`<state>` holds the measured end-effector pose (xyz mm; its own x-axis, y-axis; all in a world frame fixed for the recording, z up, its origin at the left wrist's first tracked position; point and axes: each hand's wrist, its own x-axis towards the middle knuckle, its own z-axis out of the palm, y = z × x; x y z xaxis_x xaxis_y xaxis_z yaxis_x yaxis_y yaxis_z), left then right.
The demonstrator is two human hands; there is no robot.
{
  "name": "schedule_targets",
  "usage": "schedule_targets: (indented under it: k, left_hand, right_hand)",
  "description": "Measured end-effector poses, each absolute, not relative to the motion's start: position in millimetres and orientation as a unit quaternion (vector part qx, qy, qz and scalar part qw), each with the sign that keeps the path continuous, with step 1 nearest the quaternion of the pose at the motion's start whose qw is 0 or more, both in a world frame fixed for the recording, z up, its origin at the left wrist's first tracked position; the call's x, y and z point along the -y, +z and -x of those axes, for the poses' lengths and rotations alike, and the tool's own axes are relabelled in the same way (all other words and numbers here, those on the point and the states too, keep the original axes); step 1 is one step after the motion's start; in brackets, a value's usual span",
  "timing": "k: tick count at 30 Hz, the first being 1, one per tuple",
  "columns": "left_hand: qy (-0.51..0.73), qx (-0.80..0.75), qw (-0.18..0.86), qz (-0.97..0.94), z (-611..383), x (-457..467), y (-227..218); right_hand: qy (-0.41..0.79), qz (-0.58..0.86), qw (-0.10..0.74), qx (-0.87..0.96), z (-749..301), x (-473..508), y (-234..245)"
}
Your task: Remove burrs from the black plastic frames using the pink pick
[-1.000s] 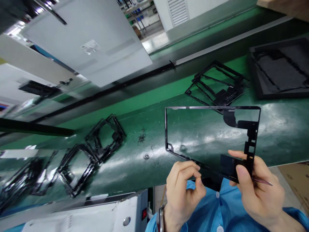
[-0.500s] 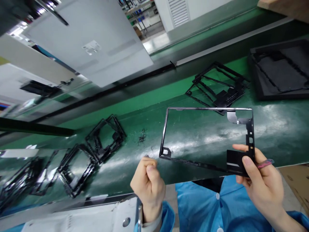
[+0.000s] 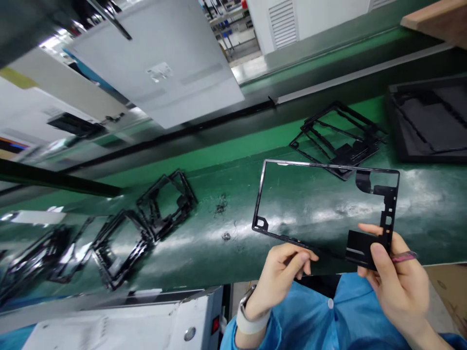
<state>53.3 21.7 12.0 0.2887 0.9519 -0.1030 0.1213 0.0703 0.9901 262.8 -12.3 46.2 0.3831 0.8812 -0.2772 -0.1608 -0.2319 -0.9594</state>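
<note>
A thin black rectangular plastic frame (image 3: 262, 194) is held up over the green conveyor belt (image 3: 219, 155). My right hand (image 3: 397, 282) is closed on the frame's lower right corner, thumb on its solid tab, and a small pink-handled tool (image 3: 404, 256) sticks out between the fingers. My left hand (image 3: 280, 274) pinches the frame's lower edge near its middle with thumb and forefinger. Both sleeves are blue.
Several loose black frames lie in piles on the belt: one stack (image 3: 341, 138) behind the held frame, others (image 3: 164, 206) to the left. A black tray (image 3: 430, 121) sits at the far right. Small black shavings (image 3: 221, 206) dot the belt. A white machine housing (image 3: 116, 325) is at lower left.
My left hand, which had let go and swung left as a fist, has come back and pinched the frame's lower edge. The right hand has kept its hold on the frame throughout.
</note>
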Motion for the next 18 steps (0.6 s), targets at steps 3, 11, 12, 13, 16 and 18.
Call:
schedule_targets:
  k: [3, 11, 12, 13, 16, 18]
  left_hand:
    - [0.402, -0.517, 0.520, -0.548, -42.5, -20.1, 18.8]
    - [0.335, -0.733, 0.144, -0.574, 51.3, -39.7, 32.2]
    - [0.287, -0.744, 0.067, -0.599, 54.4, -41.1, 35.0]
    - [0.262, -0.738, 0.001, -0.622, 53.2, -40.9, 38.9]
    - [0.305, -0.638, -0.092, -0.701, 26.0, -32.2, 55.1]
    - [0.329, -0.524, -0.025, -0.785, -1.8, -26.0, 64.9]
  right_hand:
    - [0.459, 0.641, 0.538, 0.299, -268.5, 13.2, 42.6]
    - [0.436, 0.649, 0.541, 0.310, -270.6, 15.3, 40.3]
    - [0.436, 0.649, 0.543, 0.307, -270.0, 15.4, 40.8]
    - [0.437, 0.648, 0.543, 0.307, -269.6, 15.6, 40.9]
    - [0.432, 0.649, 0.533, 0.329, -269.3, 16.8, 39.2]
    - [0.420, 0.655, 0.524, 0.346, -268.7, 17.9, 37.8]
